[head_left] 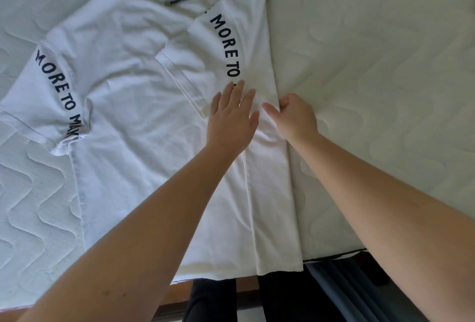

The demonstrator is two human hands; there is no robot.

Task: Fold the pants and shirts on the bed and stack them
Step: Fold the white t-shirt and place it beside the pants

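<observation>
Both forearms are bare to the elbow, with no sleeves, watch or bracelet showing. The left hand [232, 118] and the right hand [295, 116] wear no gloves. Below the bed's near edge, dark black trousers [213, 298] cover the legs.

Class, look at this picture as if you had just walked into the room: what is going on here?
A person is folding a white T-shirt spread flat on a quilted mattress. Its right side is already folded in over the body, the sleeve with its dark lettering lying on top; the left sleeve is still spread out. The left hand lies flat on the folded panel, fingers straight, pressing it down. The right hand rests at the fold's outer edge, fingers curled against the cloth. No pants or finished stack show in this view.
</observation>
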